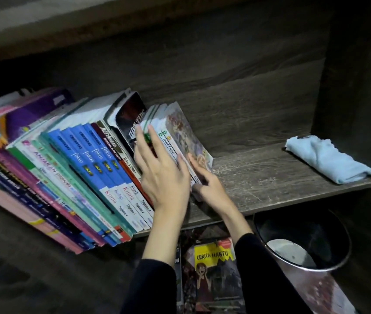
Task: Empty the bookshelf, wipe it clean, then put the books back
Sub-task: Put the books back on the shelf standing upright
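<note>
Position: you are working at the right end of the row of books (85,159), which is leaning to the left and filling the left half of the shelf (270,177).

Hands: your left hand (159,168) is lying flat, fingers straight, on the spines of the small paperbacks (180,128) that end the row. Your right hand (207,186) is pressing against their outer cover. Its forefinger is lying straight along the cover, but the other fingers are blurred, so I cannot tell whether it is gripping.

Other items: a folded blue cloth (329,159) is resting on the shelf's right end, well apart from the books. Below, a yellow-covered book (214,268) is lying beside a bin (302,241).

Judgement: you are probably restocking after wiping, though unloading cannot be excluded. If so, the book below is awaiting shelving, and the cloth is awaiting removal.
</note>
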Demonstrator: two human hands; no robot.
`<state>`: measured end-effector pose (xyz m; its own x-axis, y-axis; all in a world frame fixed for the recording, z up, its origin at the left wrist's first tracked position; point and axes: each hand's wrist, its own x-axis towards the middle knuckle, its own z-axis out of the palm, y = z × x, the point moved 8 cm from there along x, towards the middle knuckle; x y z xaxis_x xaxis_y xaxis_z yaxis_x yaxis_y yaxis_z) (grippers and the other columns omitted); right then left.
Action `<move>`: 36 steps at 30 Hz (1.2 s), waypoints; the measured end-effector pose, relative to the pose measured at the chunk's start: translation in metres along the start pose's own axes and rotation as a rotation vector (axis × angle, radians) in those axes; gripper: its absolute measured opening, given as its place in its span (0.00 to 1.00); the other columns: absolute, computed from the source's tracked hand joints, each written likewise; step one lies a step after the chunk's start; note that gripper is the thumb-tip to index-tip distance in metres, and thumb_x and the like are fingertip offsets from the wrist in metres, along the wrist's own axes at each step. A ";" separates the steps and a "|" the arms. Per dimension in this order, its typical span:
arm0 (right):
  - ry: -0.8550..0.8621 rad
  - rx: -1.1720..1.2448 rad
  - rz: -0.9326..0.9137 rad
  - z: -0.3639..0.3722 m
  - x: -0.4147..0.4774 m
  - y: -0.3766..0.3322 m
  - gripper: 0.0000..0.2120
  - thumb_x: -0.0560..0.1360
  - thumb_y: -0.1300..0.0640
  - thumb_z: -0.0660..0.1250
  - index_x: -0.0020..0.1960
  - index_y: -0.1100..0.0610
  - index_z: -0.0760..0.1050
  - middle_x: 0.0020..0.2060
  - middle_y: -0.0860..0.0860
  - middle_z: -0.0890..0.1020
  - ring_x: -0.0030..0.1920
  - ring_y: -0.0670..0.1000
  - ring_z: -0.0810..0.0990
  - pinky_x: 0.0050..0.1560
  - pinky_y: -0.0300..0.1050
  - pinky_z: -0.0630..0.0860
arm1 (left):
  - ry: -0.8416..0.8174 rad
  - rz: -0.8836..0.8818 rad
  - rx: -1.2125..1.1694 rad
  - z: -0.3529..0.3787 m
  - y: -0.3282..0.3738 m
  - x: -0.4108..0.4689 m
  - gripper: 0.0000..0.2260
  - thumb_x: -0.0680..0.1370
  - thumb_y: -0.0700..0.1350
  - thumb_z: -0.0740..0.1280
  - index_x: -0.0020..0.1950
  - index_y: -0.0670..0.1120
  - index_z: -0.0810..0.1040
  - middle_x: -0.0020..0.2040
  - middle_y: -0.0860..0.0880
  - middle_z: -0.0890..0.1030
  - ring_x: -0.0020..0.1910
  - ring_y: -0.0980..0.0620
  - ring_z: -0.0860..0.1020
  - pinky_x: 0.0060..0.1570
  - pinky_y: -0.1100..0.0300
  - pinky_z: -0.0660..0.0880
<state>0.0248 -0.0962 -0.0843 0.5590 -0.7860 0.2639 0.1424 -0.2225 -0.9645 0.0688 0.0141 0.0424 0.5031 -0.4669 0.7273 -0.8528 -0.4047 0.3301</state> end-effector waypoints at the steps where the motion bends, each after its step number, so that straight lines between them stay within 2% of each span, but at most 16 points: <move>1: 0.000 0.020 0.006 0.000 0.001 0.001 0.38 0.63 0.65 0.60 0.65 0.33 0.65 0.72 0.42 0.66 0.74 0.45 0.60 0.65 0.35 0.65 | -0.064 -0.016 0.051 0.001 0.003 0.003 0.36 0.74 0.45 0.66 0.77 0.40 0.53 0.77 0.40 0.52 0.71 0.41 0.60 0.53 0.50 0.75; 3: -0.016 0.012 0.032 -0.001 0.002 0.006 0.38 0.62 0.62 0.62 0.65 0.32 0.67 0.72 0.41 0.66 0.71 0.43 0.64 0.57 0.31 0.66 | -0.201 -0.056 0.140 0.005 0.007 0.010 0.39 0.75 0.44 0.65 0.77 0.39 0.44 0.78 0.42 0.43 0.73 0.42 0.53 0.58 0.53 0.72; 4: -0.019 -0.015 0.050 -0.002 0.002 0.009 0.38 0.63 0.62 0.64 0.68 0.35 0.65 0.73 0.42 0.65 0.70 0.41 0.64 0.59 0.30 0.66 | -0.243 -0.061 0.174 0.004 0.007 0.013 0.39 0.75 0.44 0.65 0.77 0.39 0.42 0.78 0.42 0.42 0.74 0.43 0.51 0.61 0.53 0.69; 6: -0.005 -0.065 0.096 -0.006 0.002 0.017 0.42 0.61 0.55 0.68 0.74 0.41 0.61 0.74 0.43 0.62 0.71 0.41 0.62 0.70 0.39 0.63 | -0.286 -0.061 0.217 0.000 0.007 0.017 0.39 0.76 0.43 0.65 0.77 0.39 0.42 0.78 0.43 0.44 0.74 0.44 0.49 0.66 0.53 0.63; 9: -0.004 -0.111 0.171 -0.010 0.000 0.029 0.52 0.53 0.45 0.68 0.76 0.45 0.57 0.75 0.43 0.60 0.72 0.46 0.62 0.73 0.49 0.60 | -0.325 -0.074 0.256 -0.003 0.003 0.017 0.38 0.77 0.43 0.64 0.77 0.40 0.42 0.78 0.44 0.45 0.76 0.45 0.46 0.70 0.52 0.53; 12: -0.030 -0.182 0.177 -0.009 -0.001 0.029 0.53 0.53 0.49 0.71 0.76 0.45 0.56 0.75 0.45 0.59 0.73 0.48 0.61 0.73 0.49 0.60 | -0.310 -0.060 0.283 -0.005 0.002 0.018 0.38 0.76 0.41 0.64 0.77 0.39 0.41 0.78 0.43 0.46 0.76 0.44 0.46 0.70 0.52 0.54; 16: -0.039 -0.239 0.183 -0.009 0.000 0.033 0.52 0.60 0.56 0.76 0.77 0.42 0.52 0.76 0.45 0.56 0.75 0.50 0.57 0.74 0.54 0.58 | -0.279 0.019 0.264 -0.016 -0.001 0.027 0.32 0.76 0.37 0.62 0.76 0.40 0.51 0.76 0.45 0.57 0.72 0.45 0.57 0.66 0.52 0.63; 19: -0.039 -0.267 0.180 -0.009 0.001 0.034 0.52 0.64 0.58 0.77 0.76 0.40 0.49 0.77 0.44 0.53 0.76 0.51 0.54 0.74 0.57 0.56 | -0.251 0.047 0.246 -0.021 -0.002 0.030 0.24 0.80 0.41 0.58 0.76 0.43 0.57 0.76 0.48 0.60 0.71 0.47 0.60 0.61 0.50 0.68; 23: -0.037 -0.275 0.167 -0.005 0.000 0.032 0.51 0.66 0.61 0.75 0.77 0.42 0.47 0.77 0.43 0.52 0.76 0.50 0.53 0.74 0.56 0.55 | -0.192 0.064 0.174 -0.022 0.001 0.028 0.22 0.82 0.44 0.52 0.76 0.43 0.58 0.76 0.47 0.61 0.73 0.48 0.59 0.69 0.58 0.57; 28: 0.005 -0.243 0.153 0.003 0.000 0.029 0.50 0.66 0.62 0.75 0.78 0.48 0.49 0.77 0.46 0.55 0.76 0.50 0.54 0.75 0.54 0.56 | -0.218 0.114 -0.007 -0.019 0.007 0.025 0.25 0.80 0.37 0.55 0.77 0.42 0.54 0.77 0.47 0.56 0.76 0.51 0.53 0.69 0.66 0.42; 30: -0.015 -0.235 0.160 0.008 -0.001 0.028 0.48 0.68 0.61 0.74 0.78 0.48 0.48 0.77 0.46 0.55 0.76 0.50 0.55 0.75 0.54 0.56 | -0.226 0.098 -0.180 -0.020 0.000 0.028 0.24 0.80 0.36 0.55 0.76 0.43 0.58 0.76 0.48 0.61 0.74 0.52 0.59 0.71 0.64 0.48; 31: -0.019 -0.220 0.164 0.008 -0.001 0.028 0.48 0.68 0.61 0.74 0.78 0.47 0.48 0.77 0.46 0.55 0.75 0.51 0.56 0.75 0.55 0.56 | -0.229 0.077 -0.299 -0.022 -0.006 0.030 0.22 0.81 0.36 0.56 0.75 0.45 0.62 0.74 0.48 0.65 0.69 0.53 0.68 0.71 0.62 0.59; 32: -0.020 -0.195 0.173 0.007 -0.001 0.030 0.48 0.68 0.60 0.75 0.78 0.46 0.49 0.76 0.45 0.56 0.75 0.51 0.57 0.74 0.55 0.57 | -0.218 0.061 -0.408 -0.025 -0.013 0.031 0.20 0.81 0.36 0.57 0.73 0.47 0.66 0.72 0.50 0.68 0.58 0.58 0.77 0.62 0.63 0.72; 34: -0.014 -0.132 0.196 0.003 -0.002 0.032 0.49 0.66 0.60 0.77 0.77 0.44 0.52 0.75 0.45 0.59 0.74 0.50 0.60 0.74 0.54 0.58 | -0.116 0.083 -0.541 -0.037 -0.021 0.029 0.17 0.80 0.38 0.60 0.68 0.49 0.73 0.66 0.52 0.75 0.34 0.64 0.76 0.37 0.73 0.74; 35: -0.009 -0.105 0.206 0.001 -0.002 0.031 0.50 0.64 0.60 0.78 0.76 0.44 0.54 0.74 0.46 0.61 0.73 0.50 0.62 0.74 0.53 0.59 | -0.008 0.145 -0.528 -0.048 -0.022 0.028 0.15 0.79 0.38 0.62 0.65 0.47 0.76 0.62 0.51 0.78 0.33 0.62 0.76 0.36 0.71 0.75; 36: 0.005 -0.095 0.214 -0.002 -0.002 0.032 0.51 0.62 0.60 0.80 0.76 0.44 0.55 0.74 0.47 0.63 0.72 0.50 0.64 0.73 0.52 0.60 | 0.122 0.214 -0.464 -0.056 -0.024 0.024 0.13 0.78 0.37 0.65 0.62 0.44 0.79 0.58 0.48 0.81 0.39 0.59 0.79 0.42 0.67 0.77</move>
<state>0.0266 -0.1026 -0.1160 0.5639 -0.8241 0.0540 -0.0564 -0.1037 -0.9930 0.0935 0.0570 0.0860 0.3147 -0.3949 0.8631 -0.9210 0.0929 0.3783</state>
